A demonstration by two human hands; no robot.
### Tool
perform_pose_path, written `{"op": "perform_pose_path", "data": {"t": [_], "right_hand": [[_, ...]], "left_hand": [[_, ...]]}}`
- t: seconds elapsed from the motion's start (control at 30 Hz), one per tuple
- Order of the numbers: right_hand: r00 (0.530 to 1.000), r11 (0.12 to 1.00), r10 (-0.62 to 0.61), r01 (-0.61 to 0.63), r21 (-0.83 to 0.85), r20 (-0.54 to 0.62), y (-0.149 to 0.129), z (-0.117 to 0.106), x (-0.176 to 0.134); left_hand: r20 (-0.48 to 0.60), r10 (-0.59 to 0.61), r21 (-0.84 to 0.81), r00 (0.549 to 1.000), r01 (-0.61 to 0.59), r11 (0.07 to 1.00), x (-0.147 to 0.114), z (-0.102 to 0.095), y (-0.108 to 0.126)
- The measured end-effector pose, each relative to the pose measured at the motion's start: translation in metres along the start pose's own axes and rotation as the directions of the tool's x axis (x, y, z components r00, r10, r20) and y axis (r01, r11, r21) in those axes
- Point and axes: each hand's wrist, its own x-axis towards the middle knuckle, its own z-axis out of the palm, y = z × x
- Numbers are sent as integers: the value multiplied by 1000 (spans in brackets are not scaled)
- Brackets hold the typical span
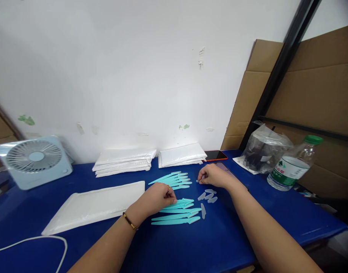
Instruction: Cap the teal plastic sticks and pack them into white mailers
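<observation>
Nearest the camera, a bare left forearm with a dark bracelet and a bare right forearm, both reaching over a blue tabletop to the right of a long white padded mailer, laid flat. Just right of the mailer, a left hand with a ring, fingertips drawn together against a near row of teal razors, slim ends toward the mailer. Cannot tell about a grip on any one razor. Farther right of the mailer, a right hand, thumb and forefinger pinched on a small translucent cover, only its tip visible. Just off the mailer's right end, a second group of teal razors, fanned out. Well right of the mailer, past the razors, a cluster of loose translucent covers, plus one lying alone. Behind the mailer, a stack of white envelopes; behind and to its right, a smaller stack and an orange-edged phone. Behind and left of the mailer, a pale blue fan. Far right of it, a green-capped bottle.
</observation>
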Motion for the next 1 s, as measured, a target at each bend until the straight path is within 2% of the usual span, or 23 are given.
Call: {"op": "perform_pose_path", "data": {"t": [0.23,0.47,0.57,0.67,0.73,0.8,0.87,1.0], "right_hand": [[993,992,-105,101,73,50,-8,2,-3],[963,961,-246,229,154,108,-23,13,-1],[949,942,-303,285,178,84,-27,24,4],[948,940,-317,314,136,1,-29,30,10],[943,939,-324,330,93,-70,-29,29,10],[938,936,-336,342,79,-83,-27,21,6],[939,934,-344,341,101,5,-23,10,-1],[920,954,-298,276,120,255,-13,-3,-11]], "left_hand": [[-176,-33,147,984,59,987,5,2,-8],[-175,-52,154,983,79,985,10,6,-11],[-219,-28,159,975,64,985,16,10,-13],[-270,2,200,963,54,978,21,12,-13],[-302,14,217,953,54,975,21,11,-12],[-319,12,195,948,53,979,17,8,-9],[-265,8,118,964,24,993,10,4,-7],[-27,32,-18,999,-33,999,0,-2,-6]]}}
